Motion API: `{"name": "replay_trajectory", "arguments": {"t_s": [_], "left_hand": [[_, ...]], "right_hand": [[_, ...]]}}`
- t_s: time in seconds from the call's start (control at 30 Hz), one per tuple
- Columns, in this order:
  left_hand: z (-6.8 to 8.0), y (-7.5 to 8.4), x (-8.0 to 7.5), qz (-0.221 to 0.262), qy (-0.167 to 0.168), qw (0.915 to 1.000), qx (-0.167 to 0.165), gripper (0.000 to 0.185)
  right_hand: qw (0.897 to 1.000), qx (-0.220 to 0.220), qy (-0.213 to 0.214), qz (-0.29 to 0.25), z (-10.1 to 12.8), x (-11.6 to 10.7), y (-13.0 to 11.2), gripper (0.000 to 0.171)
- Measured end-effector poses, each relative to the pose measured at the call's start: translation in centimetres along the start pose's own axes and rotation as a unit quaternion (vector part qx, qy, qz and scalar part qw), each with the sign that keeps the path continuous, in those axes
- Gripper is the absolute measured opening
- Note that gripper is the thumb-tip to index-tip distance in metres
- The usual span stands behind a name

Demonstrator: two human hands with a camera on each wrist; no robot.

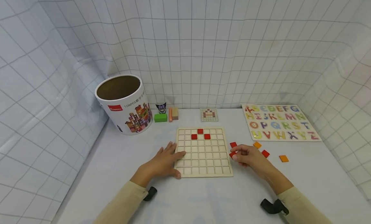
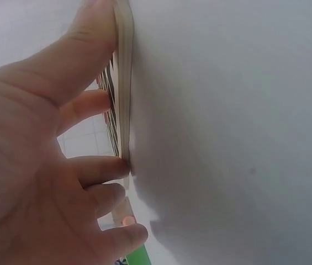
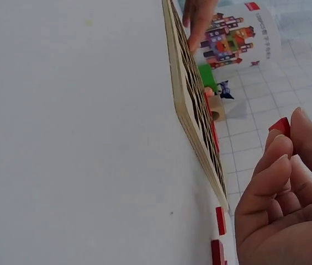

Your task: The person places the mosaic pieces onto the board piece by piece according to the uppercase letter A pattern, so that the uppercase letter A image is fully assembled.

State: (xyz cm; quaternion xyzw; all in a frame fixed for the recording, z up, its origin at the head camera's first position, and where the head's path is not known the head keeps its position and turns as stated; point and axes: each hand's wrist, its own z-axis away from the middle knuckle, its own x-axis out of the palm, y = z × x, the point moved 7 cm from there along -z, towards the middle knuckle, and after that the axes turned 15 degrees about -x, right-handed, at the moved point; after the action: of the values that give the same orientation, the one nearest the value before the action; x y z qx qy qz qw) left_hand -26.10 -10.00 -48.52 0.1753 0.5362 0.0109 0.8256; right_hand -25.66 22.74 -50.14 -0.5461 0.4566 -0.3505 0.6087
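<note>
Head view: three red tiles (image 1: 200, 135) seated in grid board (image 1: 203, 152); rest unfilled. Right hand (image 1: 249, 156) pinches red tile (image 1: 233, 154) at fingertips; left hand (image 1: 163, 161) fingers spread flat on board edge.

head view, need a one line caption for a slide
Left hand steadies the grid board; right hand pinches a red tile.

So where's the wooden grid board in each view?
Head: the board lies centre, left hand on its left edge.
Left wrist: seen edge-on, upper centre, the fingers resting on it.
Right wrist: edge-on, running from top centre down to the right.
Shared landmark: the green block.
</note>
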Motion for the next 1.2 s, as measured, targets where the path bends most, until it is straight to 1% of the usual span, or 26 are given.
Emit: {"name": "replay_trajectory", "arguments": {"t_s": [0.07,0.17,0.23,0.33,0.43,0.5,0.57,0.63,0.73,0.8,0.83,1.03,1.13,1.2], "left_hand": [[0.0,0.1,-0.1,0.002,-0.002,1.0,0.001,0.092],[0.1,0.1,-0.2,0.002,-0.005,1.0,0.001,0.093],[0.1,0.1,-0.3,0.002,-0.002,1.0,0.0,0.093],[0.1,0.0,-0.3,-0.001,0.0,1.0,-0.001,0.093],[0.0,0.0,-0.3,-0.001,-0.001,1.0,0.0,0.093],[0.0,0.0,-0.3,0.001,-0.002,1.0,0.002,0.093],[0.1,-0.1,-0.2,0.003,-0.002,1.0,0.004,0.093],[0.1,-0.1,-0.2,0.002,-0.002,1.0,0.004,0.093],[0.0,-0.2,-0.1,0.001,-0.001,1.0,0.006,0.093],[-0.1,-0.2,0.0,-0.001,0.001,1.0,0.007,0.093],[-0.1,-0.3,0.0,-0.002,0.003,1.0,0.008,0.093],[0.0,-0.3,-0.2,-0.004,0.01,0.9998,0.016,0.093],[0.0,-0.3,-0.1,0.0,0.012,0.9997,0.023,0.093],[-0.1,-0.1,0.1,0.0,0.01,0.9996,0.024,0.093]], "right_hand": [[1.0,-0.003,0.009,-0.016,-1.2,0.2,-0.2,0.047],[1.0,-0.011,0.009,-0.021,-2.8,0.8,-0.5,0.048],[1.0,-0.014,0.012,-0.019,-3.8,1.1,-0.7,0.047],[1.0,-0.011,0.008,0.002,-5.3,1.7,-0.8,0.045],[0.999,-0.004,-0.005,0.051,-6.6,2.2,-0.8,0.039],[0.996,0.001,-0.014,0.089,-7.5,2.6,-0.7,0.035],[0.991,0.001,-0.019,0.133,-8.2,2.8,-0.7,0.033],[0.983,-0.003,-0.019,0.181,-8.8,3.0,-0.8,0.031],[0.969,-0.005,-0.016,0.247,-9.4,3.0,-0.8,0.03],[0.961,-0.007,-0.016,0.274,-9.5,3.0,-0.8,0.029],[0.96,-0.007,-0.016,0.281,-9.6,3.0,-0.8,0.029],[0.958,-0.024,-0.02,0.284,-9.7,3.1,-1.2,0.03],[0.959,-0.027,-0.033,0.281,-9.5,2.9,-1.5,0.04],[0.962,-0.03,-0.036,0.269,-9.0,1.9,-1.9,0.048]]}}
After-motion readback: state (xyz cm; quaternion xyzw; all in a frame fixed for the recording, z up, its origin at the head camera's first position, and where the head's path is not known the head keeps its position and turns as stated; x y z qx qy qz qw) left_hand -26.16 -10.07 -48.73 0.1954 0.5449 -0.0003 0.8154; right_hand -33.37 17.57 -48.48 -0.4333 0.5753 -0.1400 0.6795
